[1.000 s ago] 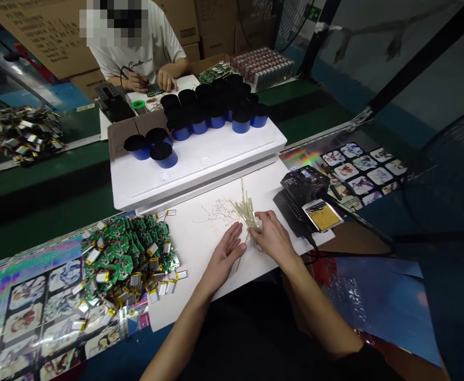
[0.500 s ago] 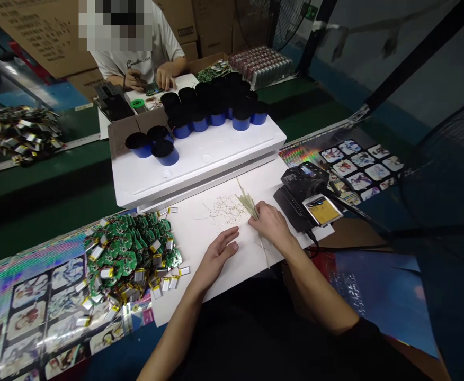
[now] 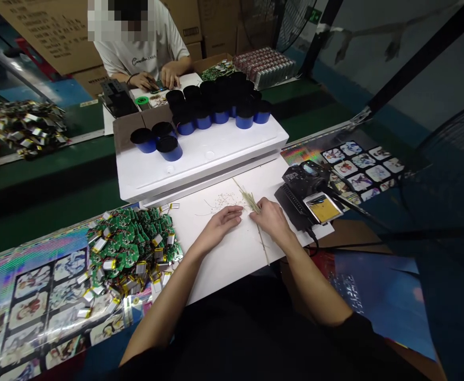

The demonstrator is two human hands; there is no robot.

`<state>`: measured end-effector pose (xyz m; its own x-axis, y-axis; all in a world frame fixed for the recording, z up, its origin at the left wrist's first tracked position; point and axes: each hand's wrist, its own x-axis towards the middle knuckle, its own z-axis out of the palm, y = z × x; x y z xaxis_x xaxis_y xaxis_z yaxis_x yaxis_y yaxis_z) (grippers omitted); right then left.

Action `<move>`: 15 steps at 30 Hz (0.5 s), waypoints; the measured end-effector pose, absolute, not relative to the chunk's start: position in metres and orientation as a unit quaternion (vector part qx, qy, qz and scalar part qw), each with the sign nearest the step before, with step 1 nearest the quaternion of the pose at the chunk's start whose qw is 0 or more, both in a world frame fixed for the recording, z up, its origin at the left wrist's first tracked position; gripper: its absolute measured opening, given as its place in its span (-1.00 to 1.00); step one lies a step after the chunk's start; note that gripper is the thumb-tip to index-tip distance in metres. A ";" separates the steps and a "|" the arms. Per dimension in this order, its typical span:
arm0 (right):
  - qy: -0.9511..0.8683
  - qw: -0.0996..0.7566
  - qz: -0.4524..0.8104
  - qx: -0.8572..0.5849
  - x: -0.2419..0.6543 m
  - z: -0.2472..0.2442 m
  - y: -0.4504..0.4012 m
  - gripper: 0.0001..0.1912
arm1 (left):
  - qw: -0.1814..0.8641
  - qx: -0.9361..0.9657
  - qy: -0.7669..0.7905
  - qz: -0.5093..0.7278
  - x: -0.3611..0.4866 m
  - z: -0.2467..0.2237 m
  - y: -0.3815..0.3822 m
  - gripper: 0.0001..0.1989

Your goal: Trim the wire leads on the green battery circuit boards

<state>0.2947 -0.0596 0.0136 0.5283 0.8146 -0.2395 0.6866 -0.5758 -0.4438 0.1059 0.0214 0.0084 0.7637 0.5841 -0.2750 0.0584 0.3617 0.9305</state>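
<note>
My right hand (image 3: 269, 218) pinches a bundle of thin pale-green wires (image 3: 251, 201) on a white sheet (image 3: 232, 267), with long strands running out below it (image 3: 264, 248). My left hand (image 3: 219, 225) lies flat with its fingers apart, and its fingertips stop just short of the bundle. Tiny cut wire bits (image 3: 221, 202) lie scattered beyond that hand. To the left of the sheet is a heap of green circuit boards with small silver pouch batteries (image 3: 132, 248).
A white foam block (image 3: 200, 164) holds blue-and-black cylinders (image 3: 169, 148) beyond the sheet. A black soldering station (image 3: 305, 185) stands to the right. Farther off, a co-worker's hands (image 3: 160, 79) work over a small board, with cardboard boxes behind.
My left hand has slid right and turned, its fingertips now close to the bundle. The bundle looks slimmer, its strands running under my right hand.
</note>
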 end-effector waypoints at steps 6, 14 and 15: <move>-0.411 0.230 0.232 -0.851 0.300 0.014 -0.074 -0.87 | 0.820 0.445 0.306 0.190 0.118 0.001 0.031 -0.59; -0.376 0.393 0.317 -0.777 0.295 0.012 -0.096 -0.87 | 0.877 0.354 0.276 0.173 0.110 -0.003 0.025 -0.62; -0.379 0.411 0.334 -0.759 0.291 0.012 -0.096 -0.83 | 0.883 0.351 0.262 0.168 0.110 -0.004 0.024 -0.59</move>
<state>0.2913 -0.0955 0.0118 0.4895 0.8501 -0.1943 0.3009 -0.3738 -0.8773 0.1099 0.0242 -0.0036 0.8062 0.4815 -0.3439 -0.1134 0.6962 0.7089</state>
